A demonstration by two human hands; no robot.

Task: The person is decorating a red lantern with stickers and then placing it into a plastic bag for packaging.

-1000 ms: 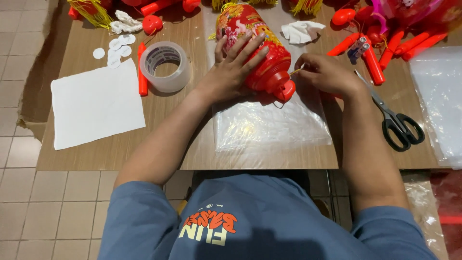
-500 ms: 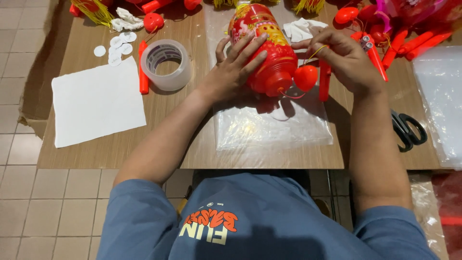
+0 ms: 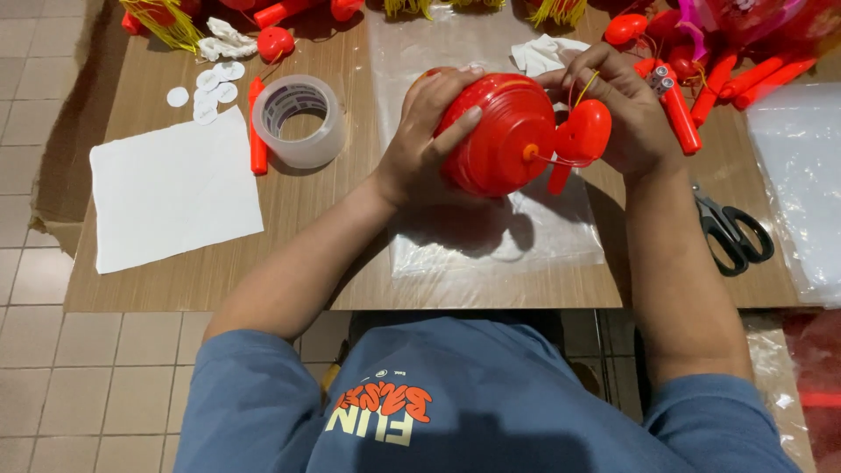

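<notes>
left hand (image 3: 429, 144) was wrapped around a round red plastic lantern body (image 3: 498, 133) at upper centre of the frame, fingers spread and clamped over its top and side, base turned toward the camera. right hand (image 3: 626, 109) sat just right of it, fingers curled together and pinched on a small red plastic cap piece (image 3: 583, 136) tied by a thin wire or string to the orange hub in the middle of the lantern's base. both were held up off the clear plastic sheet (image 3: 491, 241) lying on the brown wooden table (image 3: 289, 254).

around: roll of clear packing tape (image 3: 298, 120) left of the lantern, an orange-red plastic stick (image 3: 257, 140) touching the roll's left side, a white paper sheet (image 3: 171, 188) at left, small white round stickers (image 3: 206, 88) upper left, black-handled scissors (image 3: 734, 229) at right, a heap of red plastic sticks and parts (image 3: 701, 79) upper right, two batteries (image 3: 659, 77) just beside the right fingers.

risks, as a judgement: the thin wire looked easy to snap or pull out of the hub if the cap was tugged too hard. the lantern was smooth and round and held by one hand only, so it could slip and roll into the tape or off the table edge. the batteries near the right hand could get knocked away.
</notes>
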